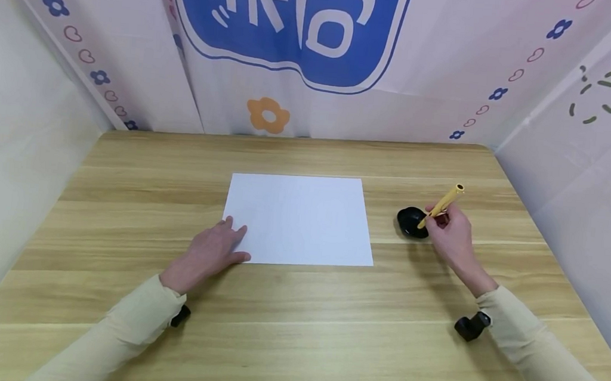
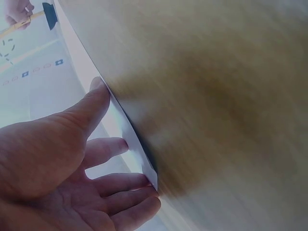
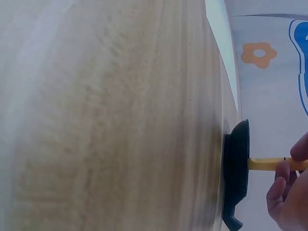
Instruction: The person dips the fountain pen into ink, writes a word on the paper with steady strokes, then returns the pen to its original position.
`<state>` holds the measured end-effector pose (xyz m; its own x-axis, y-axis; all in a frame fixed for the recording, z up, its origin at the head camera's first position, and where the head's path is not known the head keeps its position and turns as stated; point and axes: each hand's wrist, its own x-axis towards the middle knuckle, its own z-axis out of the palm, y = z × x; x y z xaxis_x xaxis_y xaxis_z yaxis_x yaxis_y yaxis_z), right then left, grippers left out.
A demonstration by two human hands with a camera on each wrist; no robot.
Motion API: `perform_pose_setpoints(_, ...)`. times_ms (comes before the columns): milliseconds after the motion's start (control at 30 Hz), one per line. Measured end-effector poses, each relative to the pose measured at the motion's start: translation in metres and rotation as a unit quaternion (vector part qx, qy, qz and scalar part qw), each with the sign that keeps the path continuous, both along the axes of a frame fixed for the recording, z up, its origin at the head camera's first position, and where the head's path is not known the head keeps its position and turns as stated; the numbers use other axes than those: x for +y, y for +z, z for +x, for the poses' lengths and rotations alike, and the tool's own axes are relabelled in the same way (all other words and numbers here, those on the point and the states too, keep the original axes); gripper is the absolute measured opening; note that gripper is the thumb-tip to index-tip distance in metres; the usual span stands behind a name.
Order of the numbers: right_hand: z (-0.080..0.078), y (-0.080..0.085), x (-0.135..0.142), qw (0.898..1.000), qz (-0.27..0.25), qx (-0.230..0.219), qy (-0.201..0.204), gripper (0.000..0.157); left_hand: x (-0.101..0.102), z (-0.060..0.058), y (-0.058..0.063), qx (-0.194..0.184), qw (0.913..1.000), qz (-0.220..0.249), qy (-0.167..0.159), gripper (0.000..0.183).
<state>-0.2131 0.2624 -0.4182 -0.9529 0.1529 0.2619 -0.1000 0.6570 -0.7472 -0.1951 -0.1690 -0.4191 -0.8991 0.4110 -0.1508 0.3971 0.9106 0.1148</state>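
A blank white sheet of paper [image 1: 303, 220] lies flat on the wooden table. My left hand [image 1: 213, 248] rests on its near left corner, fingers spread and straight; in the left wrist view the thumb [image 2: 98, 89] lies along the paper's edge. To the right of the sheet stands a small black dish [image 1: 408, 221]. Between thumb and fingers my right hand [image 1: 453, 235] pinches a yellow-handled writing brush [image 1: 448, 200], which slants with its upper end away from the dish. Its lower end reaches into the dish [image 3: 237, 166], where the tip is hidden.
The wooden table [image 1: 272, 343] runs back to a white cloth backdrop [image 1: 397, 120] with a blue sign and flower prints. White cloth walls stand at left and right. Black wrist cameras [image 1: 471, 327] hang below both sleeves, close over the table.
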Motion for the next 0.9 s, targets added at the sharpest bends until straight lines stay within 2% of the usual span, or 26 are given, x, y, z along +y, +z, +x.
perform_pose_setpoints(300, -0.0002, -0.0026, 0.0002, 1.000, 0.001, -0.010, -0.013, 0.022, 0.0002, 0.0000, -0.0006, 0.000, 1.0000, 0.001, 0.003, 0.057)
perform_pose_setpoints(567, -0.0006, -0.0072, 0.0012, 1.000, -0.001, 0.017, -0.019, 0.017, 0.0005, -0.0004, -0.0003, -0.002, 1.0000, -0.002, 0.005, 0.058)
perform_pose_setpoints(700, 0.0005, -0.0083, 0.0012, 0.999, 0.021, 0.030, -0.009, 0.017, 0.0005, -0.0001, -0.0007, -0.001, 1.0000, -0.002, 0.005, 0.058)
perform_pose_setpoints(900, 0.0002, -0.0076, 0.0030, 0.997, 0.067, 0.035, -0.018, 0.017, 0.0004, 0.0002, -0.0007, 0.003, 1.0000, 0.002, 0.002, 0.058)
